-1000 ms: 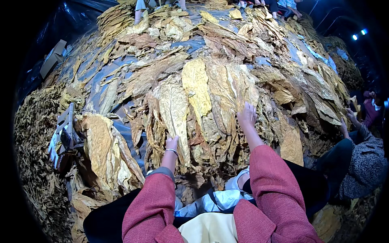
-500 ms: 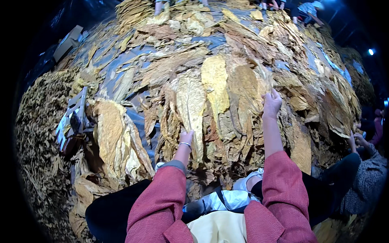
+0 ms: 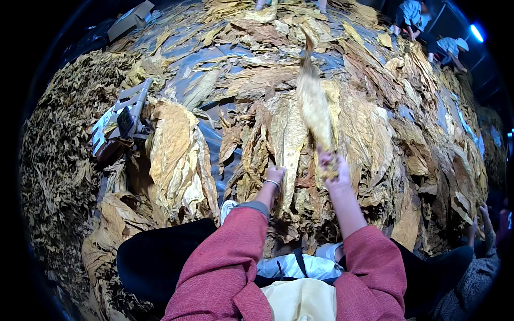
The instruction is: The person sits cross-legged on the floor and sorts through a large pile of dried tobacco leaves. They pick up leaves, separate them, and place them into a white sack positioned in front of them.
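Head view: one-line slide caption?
Right hand lifts a dried yellow leaf off the leaf pile; left hand rests on leaves below.

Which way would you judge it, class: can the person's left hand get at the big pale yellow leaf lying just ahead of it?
Probably yes. The left hand already rests at the near end of the pale yellow leaf, with nothing lying over it. The right hand holds another leaf up, clear of the way.

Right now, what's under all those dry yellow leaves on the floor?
A dark shiny sheet shows in gaps between the leaves. Under the thick piles near the hands, what's beneath is covered.
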Demonstrator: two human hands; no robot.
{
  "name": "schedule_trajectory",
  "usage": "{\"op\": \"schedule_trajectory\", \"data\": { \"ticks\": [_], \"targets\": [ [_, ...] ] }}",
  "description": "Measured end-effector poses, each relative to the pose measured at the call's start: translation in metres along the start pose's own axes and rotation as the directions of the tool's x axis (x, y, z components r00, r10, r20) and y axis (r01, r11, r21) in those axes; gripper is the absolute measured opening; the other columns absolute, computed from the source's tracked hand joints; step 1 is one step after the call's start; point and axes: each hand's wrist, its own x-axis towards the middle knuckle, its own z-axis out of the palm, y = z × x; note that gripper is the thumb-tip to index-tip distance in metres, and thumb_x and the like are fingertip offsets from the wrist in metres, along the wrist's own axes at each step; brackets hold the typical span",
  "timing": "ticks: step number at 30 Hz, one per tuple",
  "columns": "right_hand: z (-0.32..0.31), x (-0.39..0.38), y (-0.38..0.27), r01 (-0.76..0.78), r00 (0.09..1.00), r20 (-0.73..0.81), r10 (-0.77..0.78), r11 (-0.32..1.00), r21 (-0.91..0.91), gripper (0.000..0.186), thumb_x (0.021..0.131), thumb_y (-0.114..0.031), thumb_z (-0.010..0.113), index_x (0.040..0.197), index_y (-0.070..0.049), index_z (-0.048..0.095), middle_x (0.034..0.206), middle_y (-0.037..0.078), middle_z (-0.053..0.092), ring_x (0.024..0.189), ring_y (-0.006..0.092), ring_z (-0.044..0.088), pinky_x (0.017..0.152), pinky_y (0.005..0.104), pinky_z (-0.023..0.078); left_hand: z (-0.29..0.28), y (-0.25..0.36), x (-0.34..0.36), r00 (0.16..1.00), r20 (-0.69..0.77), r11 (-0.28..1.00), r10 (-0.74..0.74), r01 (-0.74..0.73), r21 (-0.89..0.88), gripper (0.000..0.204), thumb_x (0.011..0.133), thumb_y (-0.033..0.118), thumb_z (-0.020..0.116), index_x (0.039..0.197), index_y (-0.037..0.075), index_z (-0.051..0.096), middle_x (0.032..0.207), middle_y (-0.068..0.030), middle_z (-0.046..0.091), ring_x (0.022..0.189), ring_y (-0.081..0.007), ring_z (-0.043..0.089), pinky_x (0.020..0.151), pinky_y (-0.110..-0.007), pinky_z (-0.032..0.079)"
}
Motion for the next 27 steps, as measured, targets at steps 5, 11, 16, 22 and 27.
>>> {"op": "schedule_trajectory", "data": {
  "ticks": [5,11,16,22,27],
  "targets": [
    [-0.089,0.033,0.021,-0.170,0.983,-0.116,0.142,0.944,-0.284,0.038,0.088,-0.018,0.030,0.116,0.007,0.035,0.086,0.016,0.055,0.054,0.0125,0.050,0.041,0.0206,0.045,-0.005,0.013,-0.010,0.998,-0.035,0.995,-0.051,0.048,-0.082,0.037,0.071,0.023,0.058,0.098,-0.001,0.049,0.078,-0.0087,0.053,0.061,-0.0178,0.052,0.050,-0.034,0.044],
    [-0.086,0.031,0.013,-0.122,0.992,-0.033,0.124,0.840,-0.528,0.036,0.089,-0.025,0.029,0.105,0.002,0.047,0.087,0.011,0.059,0.061,0.0117,0.054,0.043,0.0210,0.044,0.000,0.012,-0.010,0.988,-0.081,0.990,-0.128,0.122,-0.073,0.020,0.067,0.019,0.055,0.072,0.001,0.050,0.063,-0.0036,0.048,0.052,-0.0119,0.041,0.046,-0.028,0.035],
    [-0.082,0.027,0.014,0.088,0.985,0.167,0.048,0.691,-0.717,0.025,0.089,-0.020,0.039,0.104,0.000,0.045,0.086,0.014,0.059,0.061,0.0136,0.055,0.045,0.0217,0.046,-0.003,0.004,-0.002,0.996,-0.089,0.997,0.028,-0.035,-0.069,0.030,0.073,0.030,0.058,0.072,0.001,0.052,0.062,-0.0043,0.050,0.054,-0.0127,0.046,0.049,-0.030,0.038],
    [-0.085,0.024,0.025,0.068,0.978,0.177,0.111,0.632,-0.772,0.018,0.088,-0.015,0.040,0.099,-0.001,0.042,0.088,0.017,0.058,0.071,0.0198,0.061,0.053,0.0307,0.053,0.005,0.023,-0.012,0.957,0.169,0.861,-0.237,0.288,-0.419,0.054,0.079,0.054,0.046,0.099,0.005,0.051,0.077,-0.0100,0.055,0.050,-0.0210,0.052,0.043,-0.035,0.045],
    [-0.126,0.035,0.043,-0.072,0.966,0.018,0.259,0.335,-0.940,0.016,0.085,-0.012,0.042,0.094,0.000,0.047,0.075,0.011,0.059,0.058,0.0162,0.058,0.044,0.0256,0.047,-0.015,0.024,-0.009,0.982,0.012,0.946,-0.186,0.183,-0.268,0.065,0.074,0.047,0.057,0.111,-0.005,0.043,0.101,-0.0164,0.053,0.088,-0.0238,0.052,0.074,-0.036,0.043]
  ]
}}
